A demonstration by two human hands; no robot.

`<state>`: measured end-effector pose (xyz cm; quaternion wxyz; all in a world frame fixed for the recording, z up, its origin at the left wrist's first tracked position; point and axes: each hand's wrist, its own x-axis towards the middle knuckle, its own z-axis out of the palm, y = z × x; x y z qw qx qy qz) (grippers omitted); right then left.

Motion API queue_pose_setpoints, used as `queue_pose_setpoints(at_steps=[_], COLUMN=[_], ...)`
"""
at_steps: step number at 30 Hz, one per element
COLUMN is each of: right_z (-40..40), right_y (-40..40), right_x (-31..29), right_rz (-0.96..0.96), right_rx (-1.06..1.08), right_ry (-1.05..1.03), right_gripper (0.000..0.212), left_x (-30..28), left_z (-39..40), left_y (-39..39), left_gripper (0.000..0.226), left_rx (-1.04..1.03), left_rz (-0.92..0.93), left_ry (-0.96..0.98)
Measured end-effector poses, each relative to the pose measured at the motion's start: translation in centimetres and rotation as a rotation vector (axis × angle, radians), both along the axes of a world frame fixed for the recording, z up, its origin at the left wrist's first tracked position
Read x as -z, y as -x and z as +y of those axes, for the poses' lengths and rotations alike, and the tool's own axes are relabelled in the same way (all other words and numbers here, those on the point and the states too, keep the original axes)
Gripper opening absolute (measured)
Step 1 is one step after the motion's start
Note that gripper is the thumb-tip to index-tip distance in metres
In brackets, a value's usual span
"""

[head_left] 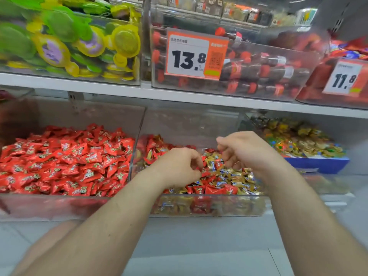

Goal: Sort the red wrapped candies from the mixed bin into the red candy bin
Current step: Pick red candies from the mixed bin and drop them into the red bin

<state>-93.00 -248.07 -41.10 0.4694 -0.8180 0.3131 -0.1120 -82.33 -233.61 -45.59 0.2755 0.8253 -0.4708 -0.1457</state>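
Red candies (214,189) are being picked out of the mixed bin (207,206), where they lie among gold ones — left hand (177,168) fingers are pinched on one, while whether the curled right hand (245,150) holds anything cannot be told. Next, a carry left into the red candy bin (65,160) is called for — price tags (196,54) above read 13.8 and 11.8.

We've got the red candy bin (59,204) at lower left of the frame, a clear box heaped nearly to the rim with glossy red wrapped candies (65,162) lying every which way. Right beside it at lower centre sits the mixed bin (209,206), also clear, and in it we see red wrappers (216,189) scattered among gold-and-blue ones (236,177), the reds thickest along its left side and front edge.
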Motion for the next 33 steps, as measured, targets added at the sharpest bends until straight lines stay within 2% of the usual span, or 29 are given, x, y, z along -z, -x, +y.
queue_pose_setpoints(at_steps=[2,4,6,8,11,13,18,23,25,29,31,33], right_z=[-0.3,-0.1,0.3,0.7,1.0,0.9,0.3,-0.3,-1.0,-2.2,-2.3,-2.5], right_y=[0.4,0.5,0.4,0.2,-0.1,-0.2,0.0,0.6,1.0,1.7,1.7,1.5], right_x=[0.9,1.9,2.7,3.3,3.8,4.0,3.9,3.9,3.3,2.5,2.5,2.9], right_rz=[0.216,0.402,0.544,0.597,0.578,0.548,0.511,0.438,0.361,0.115,0.070,0.076], right_rx=[-0.076,-0.128,-0.142,-0.156,-0.165,-0.181,-0.249,-0.290,-0.251,-0.069,0.032,0.103], right_ry=[0.245,0.442,0.577,0.627,0.570,0.516,0.391,0.299,0.222,-0.079,-0.166,-0.153], right_gripper=[0.040,0.048,0.057,0.066,0.064,0.056,0.033,0.027,0.030,0.027,0.028,0.032], left_x=[0.5,0.5,0.4,0.3,0.6,0.9,1.1,1.1,1.0,0.8,0.8,0.9], left_z=[-0.9,-1.5,-1.8,-2.0,-2.2,-2.4,-2.4,-1.8,-1.8,-1.9,-2.0,-2.3], left_y=[-0.1,0.0,0.0,-0.4,-0.6,-0.5,-1.2,-2.0,-2.1,-1.4,-1.1,-1.0], left_gripper=[0.021,0.023,0.021,0.029,0.046,0.050,0.042,0.038,0.041,0.046,0.041,0.037], left_rx=[0.025,0.054,0.072,0.072,0.047,0.035,-0.050,-0.183,-0.207,-0.190,-0.198,-0.223], left_rz=[-0.085,-0.093,-0.072,-0.052,-0.049,-0.050,0.049,0.105,0.100,0.124,0.141,0.158], left_ry=[-0.173,-0.312,-0.384,-0.407,-0.431,-0.419,-0.307,-0.151,-0.133,-0.156,-0.131,-0.084])
